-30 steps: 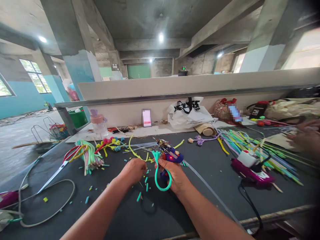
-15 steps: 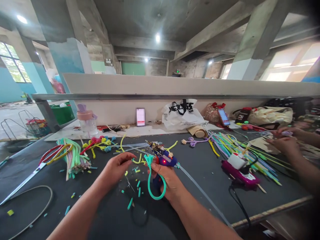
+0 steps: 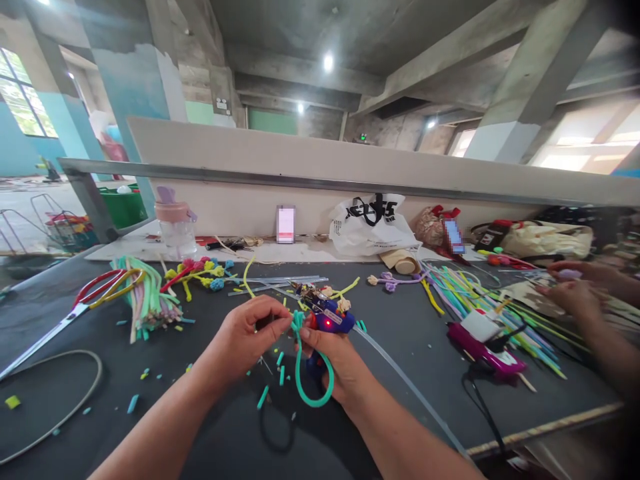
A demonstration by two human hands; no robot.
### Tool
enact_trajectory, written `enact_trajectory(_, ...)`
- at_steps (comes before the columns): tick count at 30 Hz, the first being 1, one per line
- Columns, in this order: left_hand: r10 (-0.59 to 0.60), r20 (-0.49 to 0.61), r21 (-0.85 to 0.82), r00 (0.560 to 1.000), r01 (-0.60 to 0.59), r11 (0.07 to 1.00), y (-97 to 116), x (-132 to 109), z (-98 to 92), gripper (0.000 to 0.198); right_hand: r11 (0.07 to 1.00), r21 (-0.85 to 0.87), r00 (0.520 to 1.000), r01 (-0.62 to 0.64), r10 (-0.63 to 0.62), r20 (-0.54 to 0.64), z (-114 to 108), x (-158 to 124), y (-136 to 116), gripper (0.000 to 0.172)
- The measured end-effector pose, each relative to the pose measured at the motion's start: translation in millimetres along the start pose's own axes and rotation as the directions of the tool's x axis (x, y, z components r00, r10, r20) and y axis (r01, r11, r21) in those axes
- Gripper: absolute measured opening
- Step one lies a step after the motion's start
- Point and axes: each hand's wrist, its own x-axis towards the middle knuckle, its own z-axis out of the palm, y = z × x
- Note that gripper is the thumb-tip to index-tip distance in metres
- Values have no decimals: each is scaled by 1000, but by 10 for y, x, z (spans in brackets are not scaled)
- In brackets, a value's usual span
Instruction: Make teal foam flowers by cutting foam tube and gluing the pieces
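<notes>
A turquoise-green fuzzy stem [image 3: 314, 403], bent into a loop with a bunched top, is hanging above the middle of the black desk [image 3: 400, 427]. The right hand [image 3: 340, 363] is clamping it just below the bunch, unchanged from the earlier frames. The left hand [image 3: 253, 333], apart from it half a second ago, is now bringing thumb and forefinger to the bunch; whether they are pinching it cannot be told. A blue plastic glue gun [image 3: 341, 323] with a lit red light is sitting directly behind the right hand. Short green offcuts [image 3: 263, 397] are lying below. At left, long steel scissors [image 3: 77, 311] with red and yellow handles are lying against a bundle of pastel fuzzy stems [image 3: 150, 300]. At far right, a co-worker's hands [image 3: 583, 288] are working near a pale-purple piece [image 3: 569, 274].
</notes>
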Motion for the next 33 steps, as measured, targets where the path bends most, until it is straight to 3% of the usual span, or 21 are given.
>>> enact_trajectory(3, 76, -6, 82, 997, -75, 994, -27, 17, 6, 9, 1000, 4, 1000, -4, 4, -12, 18, -21, 19, 23)
enact_trajectory(18, 200, -71, 220, 977, -180, 959, -61, -28, 66, 11, 1000, 23, 1000, -12, 11, 20, 13, -47, 25, 23)
enact_trajectory(33, 253, -16, 367, 967, -230, 902, -38, -38, 55, 14, 999, -36, 998, -37, 39, 52, -35, 18, 32, 28)
